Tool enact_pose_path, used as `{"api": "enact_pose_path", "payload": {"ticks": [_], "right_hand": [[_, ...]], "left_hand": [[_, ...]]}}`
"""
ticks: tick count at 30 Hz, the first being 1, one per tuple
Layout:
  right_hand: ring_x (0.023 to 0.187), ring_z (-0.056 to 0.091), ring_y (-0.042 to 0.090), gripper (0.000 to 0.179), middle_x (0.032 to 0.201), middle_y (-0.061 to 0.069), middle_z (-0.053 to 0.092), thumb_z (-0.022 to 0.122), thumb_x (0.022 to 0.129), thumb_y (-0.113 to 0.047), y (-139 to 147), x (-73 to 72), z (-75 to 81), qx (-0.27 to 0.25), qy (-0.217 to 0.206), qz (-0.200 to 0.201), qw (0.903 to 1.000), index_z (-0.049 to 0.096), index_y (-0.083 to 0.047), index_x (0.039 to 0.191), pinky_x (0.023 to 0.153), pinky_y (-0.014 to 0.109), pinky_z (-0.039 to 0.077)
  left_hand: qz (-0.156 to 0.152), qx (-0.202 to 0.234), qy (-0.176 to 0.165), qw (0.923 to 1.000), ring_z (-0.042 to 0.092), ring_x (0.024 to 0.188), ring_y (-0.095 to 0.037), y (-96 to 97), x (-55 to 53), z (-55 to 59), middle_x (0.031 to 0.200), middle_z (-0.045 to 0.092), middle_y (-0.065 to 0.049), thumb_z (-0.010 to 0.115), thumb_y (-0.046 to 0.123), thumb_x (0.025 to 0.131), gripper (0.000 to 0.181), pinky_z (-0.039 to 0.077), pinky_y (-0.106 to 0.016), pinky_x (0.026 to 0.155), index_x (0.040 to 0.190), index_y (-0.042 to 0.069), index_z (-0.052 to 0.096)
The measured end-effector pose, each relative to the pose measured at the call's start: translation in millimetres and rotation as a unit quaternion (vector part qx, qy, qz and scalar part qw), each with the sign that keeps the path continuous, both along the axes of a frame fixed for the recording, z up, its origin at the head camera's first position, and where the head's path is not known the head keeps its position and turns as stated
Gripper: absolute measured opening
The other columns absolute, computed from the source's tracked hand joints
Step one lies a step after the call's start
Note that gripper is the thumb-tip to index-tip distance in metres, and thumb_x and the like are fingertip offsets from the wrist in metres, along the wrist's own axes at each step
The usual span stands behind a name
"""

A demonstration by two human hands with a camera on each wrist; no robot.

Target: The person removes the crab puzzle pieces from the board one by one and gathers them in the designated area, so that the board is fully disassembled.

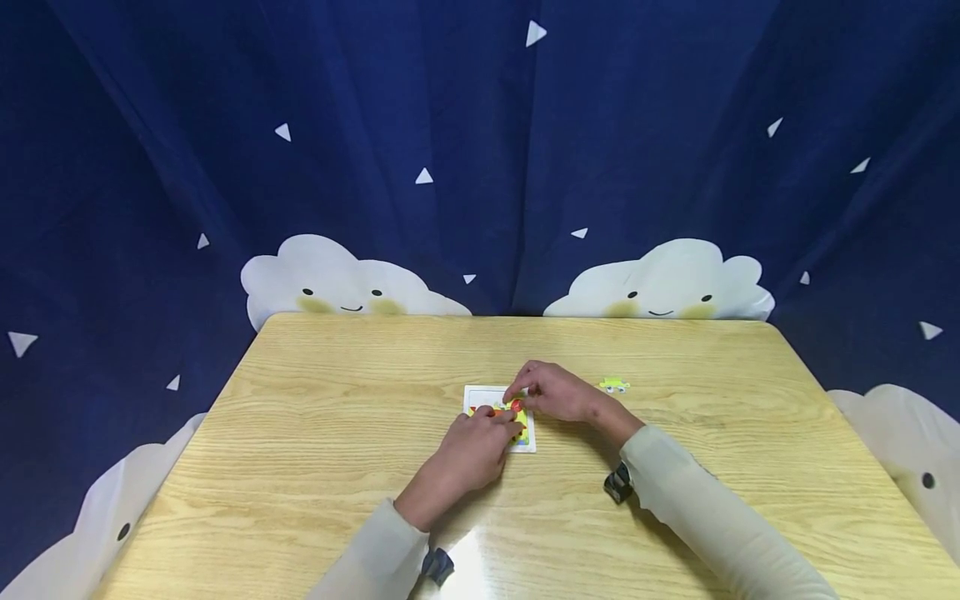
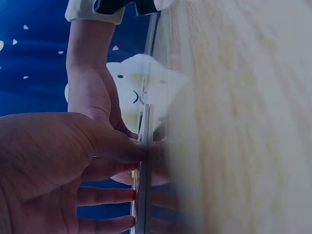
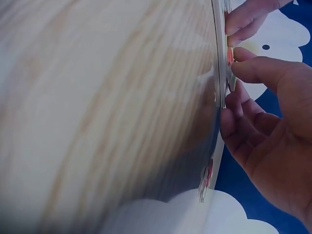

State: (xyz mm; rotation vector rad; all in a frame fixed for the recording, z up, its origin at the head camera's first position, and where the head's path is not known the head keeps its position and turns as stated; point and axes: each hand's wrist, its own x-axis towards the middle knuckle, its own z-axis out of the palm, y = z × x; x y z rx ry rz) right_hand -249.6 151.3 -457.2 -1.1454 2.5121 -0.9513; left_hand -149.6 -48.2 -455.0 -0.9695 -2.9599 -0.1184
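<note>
A small white-bordered puzzle board with a red, yellow and green picture lies flat at mid-table. My left hand rests on its near left part, the fingers extended onto the top and the thumb at the edge, as the left wrist view shows. Over the board's right side, my right hand pinches a small, thin puzzle piece between thumb and fingers. That piece sits tilted against the board's face; its exact shape is hidden by the fingers.
A loose yellow-green puzzle piece with blue spots lies on the wooden table, right of the board. Behind the table hangs a dark blue curtain with white clouds and triangles. Each wrist wears a black device.
</note>
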Motion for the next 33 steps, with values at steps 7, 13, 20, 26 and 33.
{"api": "enact_pose_path", "payload": {"ticks": [7,13,20,26,33], "right_hand": [[0.088,0.060,0.012,0.016,0.101,-0.001,0.069,0.061,0.103,-0.007,-5.0,-0.5,0.5,0.002,-0.011,-0.064,0.9979,0.073,-0.009,0.114,0.082,0.034,0.051],[0.083,0.059,0.011,0.012,0.093,-0.002,0.070,0.063,0.101,-0.004,-8.9,-3.4,-1.0,-0.006,-0.009,-0.085,0.9963,0.075,-0.008,0.103,0.078,0.033,0.050],[0.080,0.057,0.012,0.017,0.089,-0.003,0.068,0.062,0.099,0.001,-9.8,-5.4,-1.7,-0.004,-0.020,-0.104,0.9944,0.075,-0.010,0.099,0.075,0.031,0.048],[0.079,0.057,0.013,0.017,0.089,-0.003,0.068,0.062,0.100,0.000,-10.6,-6.6,0.5,-0.002,-0.027,-0.112,0.9934,0.075,-0.010,0.099,0.073,0.031,0.047],[0.079,0.058,0.014,0.017,0.089,-0.002,0.069,0.062,0.099,0.001,-9.3,-5.6,0.4,-0.017,-0.031,-0.116,0.9927,0.076,-0.010,0.098,0.073,0.031,0.049]], "left_hand": [[-0.002,-0.005,0.008,1.0000,0.062,0.112,-0.026,-0.6,-0.6,0.4,0.137,0.065,0.004,0.068,0.012,0.096,0.032,0.056,-0.046,0.076,0.125,0.021,0.073],[-0.004,-0.010,0.016,0.9998,0.062,0.107,-0.025,-0.7,0.0,1.9,0.131,0.068,0.005,0.069,0.011,0.093,0.029,0.055,-0.043,0.071,0.120,0.021,0.074],[-0.002,-0.018,0.009,0.9998,0.061,0.106,-0.024,0.3,0.2,3.9,0.132,0.066,0.004,0.067,0.011,0.095,0.030,0.054,-0.041,0.069,0.123,0.022,0.074],[-0.001,-0.016,0.008,0.9998,0.061,0.107,-0.025,0.3,-0.1,5.1,0.133,0.066,0.005,0.066,0.011,0.096,0.030,0.054,-0.041,0.069,0.123,0.021,0.074],[0.000,-0.024,0.001,0.9997,0.060,0.108,-0.024,0.9,-0.2,4.2,0.134,0.065,0.005,0.067,0.012,0.096,0.032,0.055,-0.041,0.072,0.126,0.022,0.074]]}}
